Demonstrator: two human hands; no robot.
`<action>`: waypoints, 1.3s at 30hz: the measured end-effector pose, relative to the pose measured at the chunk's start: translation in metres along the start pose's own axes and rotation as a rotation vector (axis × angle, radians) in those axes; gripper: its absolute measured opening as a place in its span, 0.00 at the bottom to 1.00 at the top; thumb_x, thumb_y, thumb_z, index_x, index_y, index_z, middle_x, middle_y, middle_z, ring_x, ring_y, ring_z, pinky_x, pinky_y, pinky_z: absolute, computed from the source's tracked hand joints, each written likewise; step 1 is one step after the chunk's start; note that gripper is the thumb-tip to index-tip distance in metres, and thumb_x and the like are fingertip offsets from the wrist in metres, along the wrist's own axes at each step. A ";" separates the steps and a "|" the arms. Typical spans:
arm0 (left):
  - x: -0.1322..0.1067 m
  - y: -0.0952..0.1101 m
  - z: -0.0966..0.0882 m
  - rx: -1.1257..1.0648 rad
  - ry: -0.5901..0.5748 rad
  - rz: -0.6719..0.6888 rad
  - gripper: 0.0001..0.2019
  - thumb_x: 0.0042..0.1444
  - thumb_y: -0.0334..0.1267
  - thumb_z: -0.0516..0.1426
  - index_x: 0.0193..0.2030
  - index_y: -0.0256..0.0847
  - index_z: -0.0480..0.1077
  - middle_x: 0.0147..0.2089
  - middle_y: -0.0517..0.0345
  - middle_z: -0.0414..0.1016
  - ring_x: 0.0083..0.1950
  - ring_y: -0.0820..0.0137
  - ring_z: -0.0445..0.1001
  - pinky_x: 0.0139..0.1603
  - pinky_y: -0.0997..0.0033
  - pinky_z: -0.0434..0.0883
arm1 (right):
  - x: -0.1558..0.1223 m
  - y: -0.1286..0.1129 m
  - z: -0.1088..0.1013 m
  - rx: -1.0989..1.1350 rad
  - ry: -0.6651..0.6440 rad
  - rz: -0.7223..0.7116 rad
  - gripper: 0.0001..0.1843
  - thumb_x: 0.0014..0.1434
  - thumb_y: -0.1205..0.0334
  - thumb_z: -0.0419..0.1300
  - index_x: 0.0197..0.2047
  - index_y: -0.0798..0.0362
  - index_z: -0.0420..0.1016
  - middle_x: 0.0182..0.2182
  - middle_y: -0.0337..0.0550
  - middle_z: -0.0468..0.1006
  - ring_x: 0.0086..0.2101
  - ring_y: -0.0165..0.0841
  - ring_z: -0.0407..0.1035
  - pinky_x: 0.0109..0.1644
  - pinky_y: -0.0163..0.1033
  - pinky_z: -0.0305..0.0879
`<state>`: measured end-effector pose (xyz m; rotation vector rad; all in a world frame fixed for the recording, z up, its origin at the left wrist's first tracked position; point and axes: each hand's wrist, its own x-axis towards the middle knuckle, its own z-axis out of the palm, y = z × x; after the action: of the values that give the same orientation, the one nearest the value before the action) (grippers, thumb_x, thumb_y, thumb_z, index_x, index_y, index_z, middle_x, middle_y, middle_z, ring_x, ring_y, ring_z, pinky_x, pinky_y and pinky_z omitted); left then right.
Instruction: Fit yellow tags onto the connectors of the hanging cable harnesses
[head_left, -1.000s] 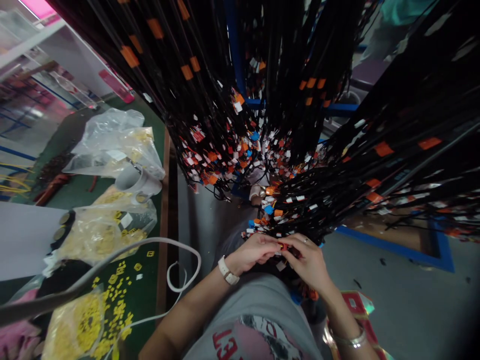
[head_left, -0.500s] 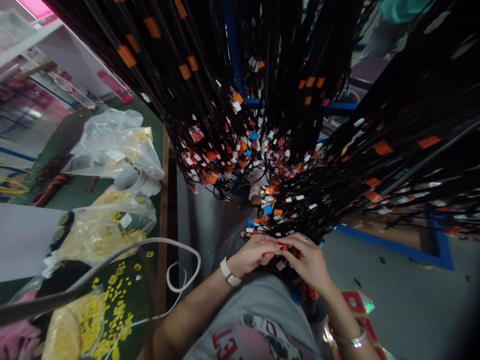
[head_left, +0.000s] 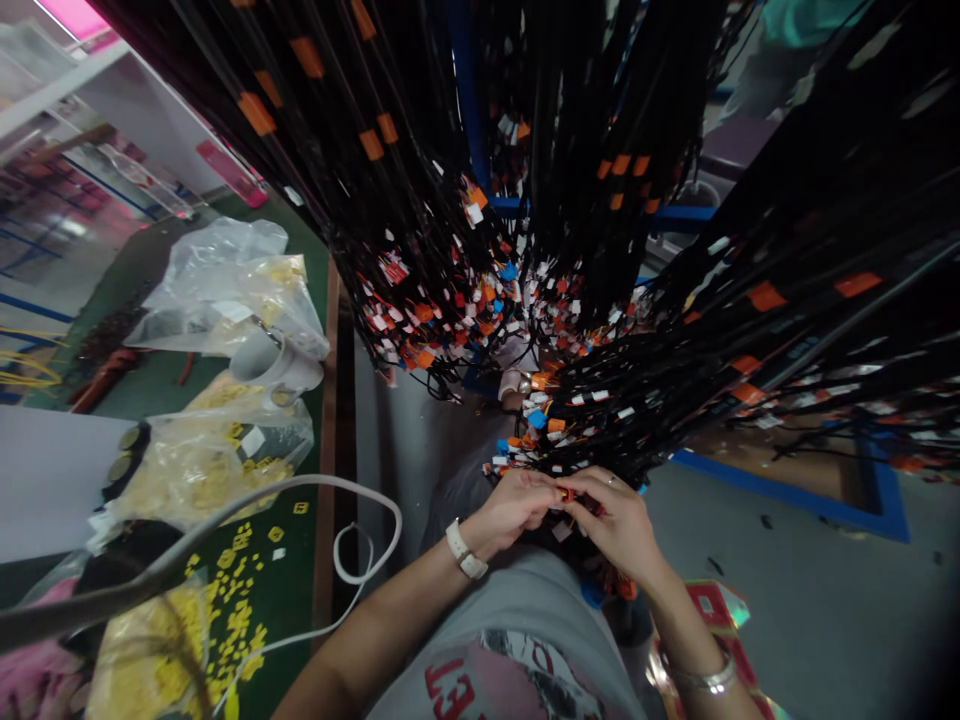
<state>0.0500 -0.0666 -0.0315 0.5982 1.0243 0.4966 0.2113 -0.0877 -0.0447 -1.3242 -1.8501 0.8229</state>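
My left hand (head_left: 514, 507) and my right hand (head_left: 616, 517) meet in front of my chest, fingertips pinched together on a small red connector (head_left: 568, 494) at the end of a black cable. That cable belongs to a thick bundle of hanging black cables (head_left: 675, 370) tipped with orange, white and blue plugs, which reaches down to my hands from the right. A white watch sits on my left wrist and a metal bracelet on my right. What lies under my fingers is hidden.
More black cables with orange tags (head_left: 420, 180) hang from a blue frame ahead. On the left a green table (head_left: 300, 480) holds plastic bags of small yellow parts (head_left: 202, 460), loose yellow pieces, a grey hose and a white cable loop (head_left: 367, 540). Grey floor lies to the right.
Both hands stay pinched on the red connector; my left wrist has shifted slightly right and down. Nothing else has visibly moved.
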 end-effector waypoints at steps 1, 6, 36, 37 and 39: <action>0.000 -0.001 0.000 -0.003 0.006 0.002 0.12 0.40 0.41 0.63 0.28 0.34 0.68 0.15 0.73 0.51 0.15 0.85 0.43 0.17 0.76 0.39 | 0.000 0.000 0.000 0.000 -0.002 0.002 0.08 0.58 0.60 0.58 0.40 0.48 0.77 0.34 0.44 0.78 0.36 0.35 0.73 0.39 0.40 0.71; 0.002 -0.004 0.002 -0.018 0.024 0.016 0.11 0.40 0.39 0.62 0.27 0.35 0.67 0.14 0.73 0.51 0.15 0.85 0.43 0.17 0.76 0.39 | 0.000 0.001 -0.001 -0.010 -0.019 -0.001 0.08 0.58 0.61 0.59 0.41 0.48 0.77 0.34 0.43 0.78 0.36 0.35 0.73 0.40 0.40 0.71; -0.011 -0.006 -0.084 -0.032 0.250 0.062 0.24 0.50 0.55 0.57 0.45 0.35 0.68 0.17 0.74 0.39 0.17 0.82 0.38 0.17 0.79 0.39 | -0.004 0.002 0.001 0.042 0.022 0.042 0.09 0.57 0.60 0.59 0.42 0.49 0.74 0.34 0.42 0.74 0.35 0.34 0.70 0.39 0.38 0.67; -0.012 -0.007 -0.089 0.009 0.274 0.057 0.25 0.50 0.55 0.57 0.45 0.35 0.67 0.18 0.74 0.39 0.18 0.81 0.38 0.17 0.79 0.39 | -0.004 0.002 0.002 0.030 0.029 0.039 0.08 0.57 0.60 0.59 0.42 0.49 0.74 0.34 0.42 0.75 0.35 0.34 0.70 0.39 0.38 0.67; -0.015 -0.012 -0.094 0.072 0.295 0.038 0.25 0.49 0.56 0.57 0.45 0.36 0.67 0.18 0.74 0.39 0.17 0.81 0.39 0.18 0.79 0.40 | -0.003 0.001 0.005 -0.010 0.045 0.027 0.08 0.57 0.60 0.59 0.41 0.49 0.73 0.35 0.42 0.75 0.37 0.35 0.71 0.40 0.39 0.68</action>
<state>-0.0388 -0.0636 -0.0664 0.6212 1.3170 0.5948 0.2086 -0.0910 -0.0482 -1.3660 -1.8067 0.7928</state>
